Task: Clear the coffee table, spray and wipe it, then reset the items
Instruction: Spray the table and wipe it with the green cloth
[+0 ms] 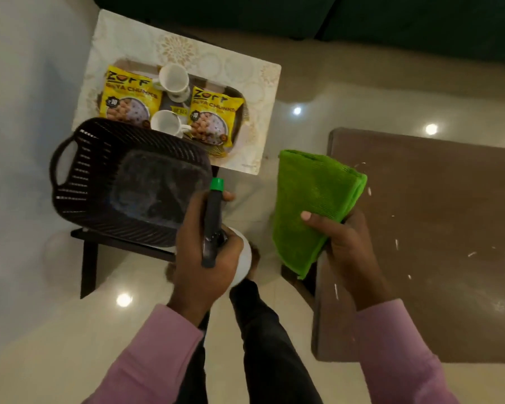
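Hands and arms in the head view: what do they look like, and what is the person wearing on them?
The left hand and the right hand are bare, with no gloves and no ring or watch visible. Each arm is covered to the wrist by a long pink sleeve, the left sleeve and the right sleeve. Both are plain, with no markings showing.

One camera sits on the person's head. It looks almost straight down. The left hand (204, 252) and the right hand (347, 246) are close to it, low in the picture. The coffee table (435, 228) lies to the right, the side table (187, 45) up and left, the sofa (391, 18) along the top.
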Available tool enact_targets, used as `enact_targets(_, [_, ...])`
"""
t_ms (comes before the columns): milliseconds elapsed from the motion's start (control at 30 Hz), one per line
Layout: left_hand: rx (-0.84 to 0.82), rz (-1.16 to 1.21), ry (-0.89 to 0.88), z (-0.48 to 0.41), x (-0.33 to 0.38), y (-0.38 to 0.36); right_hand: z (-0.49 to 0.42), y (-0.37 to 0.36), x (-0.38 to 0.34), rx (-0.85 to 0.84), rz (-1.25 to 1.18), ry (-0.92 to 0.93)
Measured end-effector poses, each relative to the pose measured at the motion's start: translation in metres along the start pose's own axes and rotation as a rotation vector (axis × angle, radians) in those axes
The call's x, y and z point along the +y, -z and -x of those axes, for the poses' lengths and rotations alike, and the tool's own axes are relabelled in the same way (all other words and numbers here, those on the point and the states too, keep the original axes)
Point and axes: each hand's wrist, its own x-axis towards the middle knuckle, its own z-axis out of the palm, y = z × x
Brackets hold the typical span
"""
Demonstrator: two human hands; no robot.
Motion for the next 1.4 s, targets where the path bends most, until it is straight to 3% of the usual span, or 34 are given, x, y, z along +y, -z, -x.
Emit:
enact_targets(233, [-0.191,0.134,0.106,0.062,0.011,-0.095,0.019,0.120,0.038,0.223,0.089,0.017])
enact_targets(400, [-0.189,0.101,0.121,0.100,0.006,-0.142,0.042,0.179,0.077,0.371,0.041,-0.005])
enact_targets(667, [-0.081,0.064,0.267,0.149,0.003,-0.221,0.098,0.269,0.091,0.381,0.142,-0.064])
enact_targets(900, [-0.126,-0.018,0.325,0.145,0.022,-0.301,0.085,0.349,0.060,0.434,0.212,-0.056])
enact_targets(1100, [0.041,0.005,0.422,0.097,0.018,-0.371,0.010,0.415,0.031,0.393,0.233,-0.036])
enact_targets(1400, [0.293,-0.105,0.445,0.075,0.008,-0.409,-0.070,0.480,-0.016,0.375,0.225,0.024])
